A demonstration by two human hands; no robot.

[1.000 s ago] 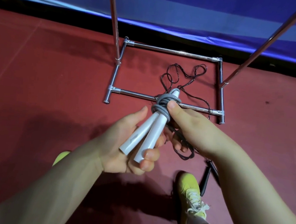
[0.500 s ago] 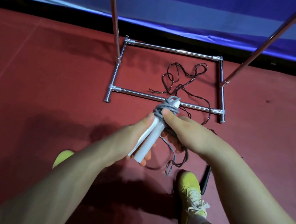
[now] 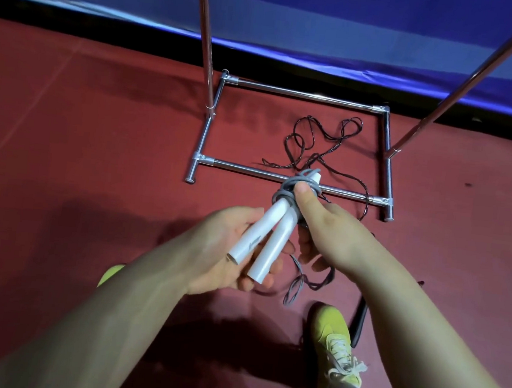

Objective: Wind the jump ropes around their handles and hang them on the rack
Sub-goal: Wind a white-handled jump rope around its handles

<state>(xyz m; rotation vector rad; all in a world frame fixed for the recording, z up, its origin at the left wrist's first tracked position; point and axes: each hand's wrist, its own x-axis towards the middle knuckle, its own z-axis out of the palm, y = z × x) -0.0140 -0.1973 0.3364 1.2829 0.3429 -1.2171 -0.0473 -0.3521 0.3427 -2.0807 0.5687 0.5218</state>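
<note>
Left of centre in the frame, the left hand (image 3: 230, 254) cups the lower ends of the 2 white handles (image 3: 262, 241), its fingers curled under them. The handles splay apart at the bottom and meet at the top, where the grey rope (image 3: 289, 190) is wound round them in several turns. Just right of that, the right hand (image 3: 335, 236) grips the wound part, thumb pressed on the coils. A short tail of grey rope still hangs loose below the hands, so I'd judge this winding nearly finished, though not tied off.

Beyond the hands, in the upper middle, the rack (image 3: 292, 92) stands on the red floor (image 3: 65, 144); only its base and 2 poles show, so whether anything hangs on it I cannot tell. A black rope (image 3: 322, 140) lies tangled inside and over the base, unwound, with its black handle (image 3: 359, 325) at lower right beside a yellow shoe (image 3: 332, 342). That rope is left to do, and both need hanging. No containers are in view.
</note>
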